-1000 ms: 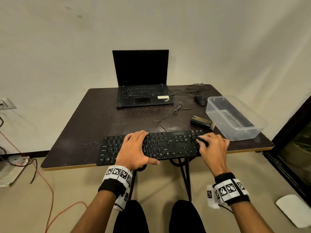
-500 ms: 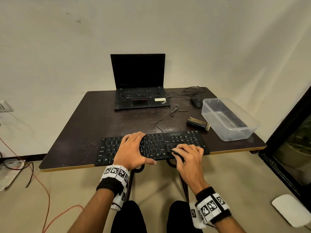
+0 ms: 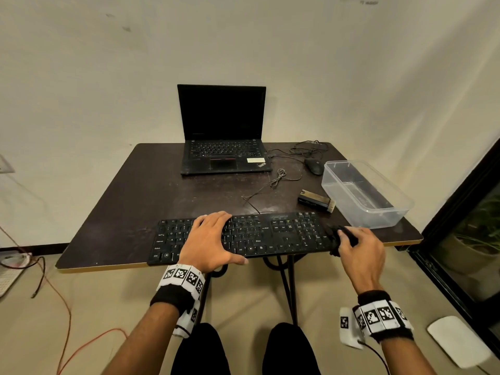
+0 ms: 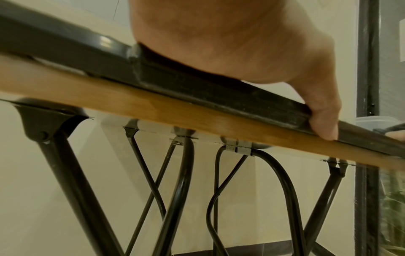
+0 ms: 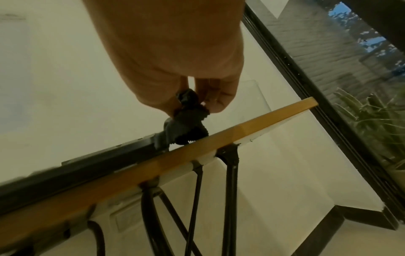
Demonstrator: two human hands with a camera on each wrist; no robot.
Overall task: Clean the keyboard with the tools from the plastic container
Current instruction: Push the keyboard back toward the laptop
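The black keyboard (image 3: 270, 234) lies along the front edge of the dark table (image 3: 135, 207). My left hand (image 3: 216, 239) lies palm down across its left half, thumb against the keyboard's front edge (image 4: 322, 117). My right hand (image 3: 351, 239) pinches a bunched dark cloth (image 3: 335, 236) at the keyboard's right end. In the right wrist view the cloth (image 5: 186, 124) hangs from my fingertips onto the keyboard's corner (image 5: 160, 140). A small brush (image 3: 316, 200) lies on the table behind the keyboard. The clear plastic container (image 3: 405, 204) stands at the right.
An open laptop (image 3: 224, 155) sits at the back of the table with a mouse (image 3: 313, 165) and loose cables (image 3: 278, 178) to its right. A dark-framed glass door (image 3: 460, 212) stands close on the right. Metal table legs (image 4: 175, 190) run under the front edge.
My right hand with the cloth swept left to the keyboard's middle front, then back to its right end. My left hand stayed on the keyboard.
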